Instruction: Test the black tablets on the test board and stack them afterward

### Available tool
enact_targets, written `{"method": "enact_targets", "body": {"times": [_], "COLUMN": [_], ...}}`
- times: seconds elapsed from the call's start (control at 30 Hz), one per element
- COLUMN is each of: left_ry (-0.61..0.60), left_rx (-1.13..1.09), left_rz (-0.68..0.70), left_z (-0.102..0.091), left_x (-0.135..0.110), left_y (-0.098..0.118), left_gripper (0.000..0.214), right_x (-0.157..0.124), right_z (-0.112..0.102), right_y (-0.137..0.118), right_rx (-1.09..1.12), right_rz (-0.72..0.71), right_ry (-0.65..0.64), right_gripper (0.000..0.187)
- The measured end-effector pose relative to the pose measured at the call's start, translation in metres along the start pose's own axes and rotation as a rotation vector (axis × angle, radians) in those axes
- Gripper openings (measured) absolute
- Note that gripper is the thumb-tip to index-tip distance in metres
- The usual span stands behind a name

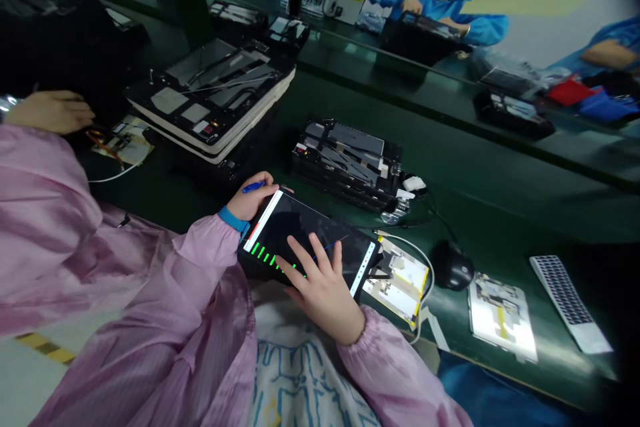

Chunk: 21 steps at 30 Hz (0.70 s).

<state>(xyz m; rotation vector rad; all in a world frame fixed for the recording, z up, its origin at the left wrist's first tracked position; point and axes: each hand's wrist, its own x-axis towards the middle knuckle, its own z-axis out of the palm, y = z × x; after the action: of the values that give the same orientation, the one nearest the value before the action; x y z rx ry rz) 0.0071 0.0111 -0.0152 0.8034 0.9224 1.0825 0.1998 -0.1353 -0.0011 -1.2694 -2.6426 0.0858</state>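
A lit tablet screen [305,223] is tilted over my lap at the table's near edge. It shows a black picture with green marks at its lower left and white bands at both ends. My left hand [251,195] grips its upper left corner, and a blue pen [253,187] is tucked in the same fingers. Over the lower middle of the glass, my right hand [323,283] is spread open; I cannot tell which fingertips touch. Just right of the screen lies a tablet's inner assembly [397,280] with yellow edging and a white cable [429,267].
Behind the screen stands a stack of tablet parts [345,153], with a taller stack [215,100] to its left. A black mouse [451,265], a silver part [503,317] and a keyboard [570,303] lie rightward. A co-worker's hand [53,111] is at left; others work across.
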Motion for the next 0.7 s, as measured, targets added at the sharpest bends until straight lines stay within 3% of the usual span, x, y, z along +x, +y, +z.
{"method": "enact_targets", "body": {"times": [0.17,0.33,0.5,0.7], "left_ry": [-0.01,0.006,0.006,-0.014], "left_rx": [-0.007,-0.028,-0.043,-0.031], "left_rz": [-0.015,-0.035,-0.002,0.099], "left_z": [0.002,0.005,0.004,0.001], "left_x": [-0.003,-0.004,-0.003,-0.005], "left_y": [0.003,0.005,0.005,0.003], "left_gripper": [0.029,0.029,0.026,0.027], "right_x": [0.009,0.026,0.073,0.124], "right_z": [-0.004,-0.027,-0.037,-0.031], "right_y": [-0.001,0.018,0.048,0.055], "right_rx": [0.051,0.087,0.069,0.196], "right_rz": [-0.02,0.061,0.208,0.213], "right_ry": [-0.035,0.035,0.057,-0.035], "right_gripper": [0.061,0.064,0.048,0.03]}}
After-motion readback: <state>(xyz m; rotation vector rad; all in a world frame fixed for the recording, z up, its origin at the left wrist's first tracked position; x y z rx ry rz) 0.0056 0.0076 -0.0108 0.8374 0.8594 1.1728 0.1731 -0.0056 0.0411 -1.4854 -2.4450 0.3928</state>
